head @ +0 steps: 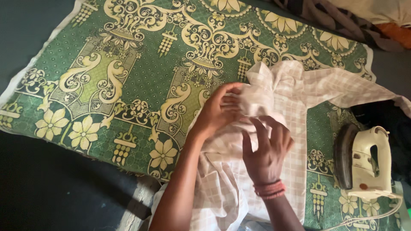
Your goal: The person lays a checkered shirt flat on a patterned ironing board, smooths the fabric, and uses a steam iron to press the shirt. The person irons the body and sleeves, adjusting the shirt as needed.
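A white checked shirt lies crumpled on a green cloth with a cream floral pattern. My left hand grips a bunched fold of the shirt near its middle. My right hand, with a band of red thread at the wrist, presses flat on the fabric just below that fold, fingers spread. The shirt's lower part hangs toward me over the cloth's near edge.
A cream electric iron stands on its heel at the right, soleplate facing left, its cord trailing to the bottom right. Dark fabric lies behind it. More bedding sits at the top right. Dark floor shows at the left.
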